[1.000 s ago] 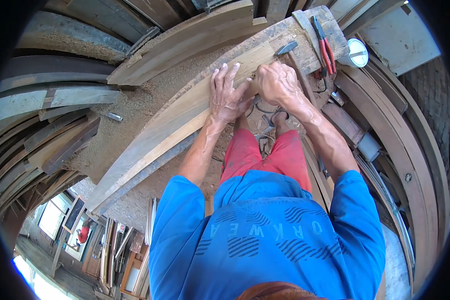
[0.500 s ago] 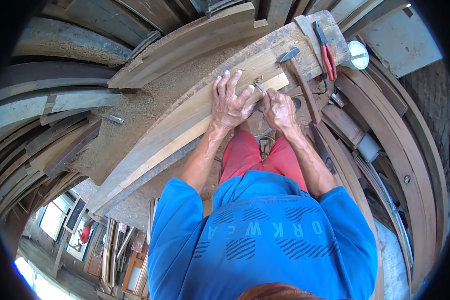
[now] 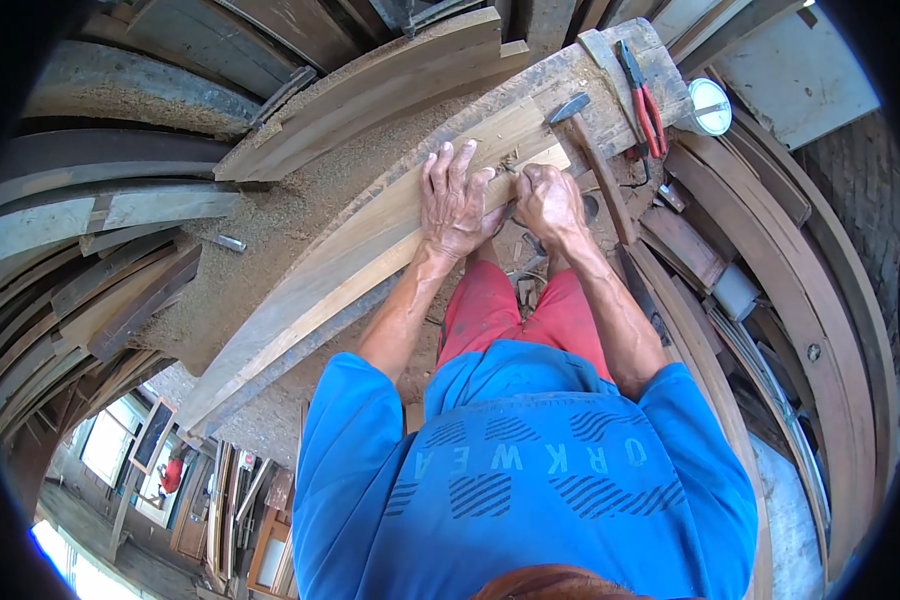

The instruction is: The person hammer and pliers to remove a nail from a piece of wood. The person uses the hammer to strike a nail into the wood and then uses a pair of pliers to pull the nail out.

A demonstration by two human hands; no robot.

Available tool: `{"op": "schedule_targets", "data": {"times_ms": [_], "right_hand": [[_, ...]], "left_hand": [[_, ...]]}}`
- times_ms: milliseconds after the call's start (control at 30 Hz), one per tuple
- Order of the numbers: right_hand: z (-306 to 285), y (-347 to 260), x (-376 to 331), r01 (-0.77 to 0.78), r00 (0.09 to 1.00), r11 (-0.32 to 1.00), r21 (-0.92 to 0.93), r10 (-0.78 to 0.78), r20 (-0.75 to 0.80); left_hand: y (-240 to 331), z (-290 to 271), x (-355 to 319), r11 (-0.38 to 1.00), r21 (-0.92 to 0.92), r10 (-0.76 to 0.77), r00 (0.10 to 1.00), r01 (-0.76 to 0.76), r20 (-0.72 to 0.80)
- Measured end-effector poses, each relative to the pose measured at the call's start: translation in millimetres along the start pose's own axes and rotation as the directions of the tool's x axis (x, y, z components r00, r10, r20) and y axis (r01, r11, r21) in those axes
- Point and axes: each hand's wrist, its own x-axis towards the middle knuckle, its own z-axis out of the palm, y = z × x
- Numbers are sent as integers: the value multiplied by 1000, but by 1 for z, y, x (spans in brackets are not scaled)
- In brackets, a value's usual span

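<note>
A long pale wooden plank [image 3: 370, 235] lies slantwise on the workbench. My left hand [image 3: 455, 205] rests on its near part, fingers stretched out and lying flat, thumb toward my right hand. My right hand [image 3: 550, 203] is a closed fist at the plank's near edge, close to the left thumb. The thin metal tool in it is almost wholly hidden by the fingers now; the earlier frame shows its tip. Small curled wood shavings [image 3: 510, 160] lie on the plank just beyond both hands. A hammer [image 3: 602, 172] with a wooden handle lies right of my right hand.
Red-handled pliers [image 3: 646, 105] lie at the bench's [image 3: 660, 60] far right end, beside a round white can [image 3: 710, 108]. Beyond the plank stands another broad board [image 3: 370, 95]. Curved timber [image 3: 810, 300] is stacked right, more boards [image 3: 100, 205] left. Sawdust [image 3: 300, 205] covers the surface between.
My right hand has rolled over from a pinch with the tool's tip showing into a tighter fist, moving slightly left. My left hand stays on the plank, barely shifted.
</note>
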Motion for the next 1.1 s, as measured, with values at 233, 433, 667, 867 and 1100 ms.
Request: {"op": "schedule_targets", "data": {"times_ms": [233,433,667,867,1100], "right_hand": [[35,-18,11,46,985,902,430,31,-172],[-32,22,18,16,902,965,263,99,-419],[-36,83,49,91,888,972,-215,-177,-424],[-56,74,25,-32,826,960,-277,-130,-548],[-101,145,51,-190,910,957,-221,88,-404]], "left_hand": [[2,4,1,998,54,19,1000,-19,-2],[9,-13,6,995,99,21,998,-27,68],[2,-7,2,997,43,58,997,-60,46],[-3,-8,0,997,-75,32,999,-33,-10],[5,-15,10,999,18,44,997,-45,67]]}}
